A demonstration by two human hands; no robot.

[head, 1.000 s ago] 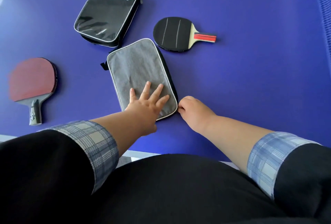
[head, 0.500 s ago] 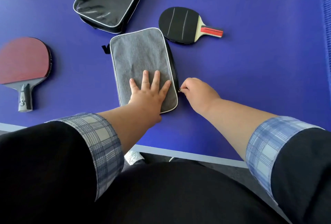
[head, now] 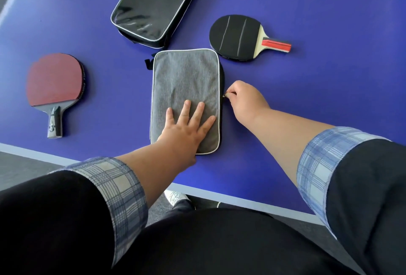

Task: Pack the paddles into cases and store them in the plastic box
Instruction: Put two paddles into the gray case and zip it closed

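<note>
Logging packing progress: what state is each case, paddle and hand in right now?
grey case: flat, pinned under left hand.
black case: flat, untouched.
red paddle: uncased, red face up.
black paddle: uncased, black face up.
left hand: fingers straight, pressing grey case.
right hand: pinching zip pull at grey case's right edge.
</note>
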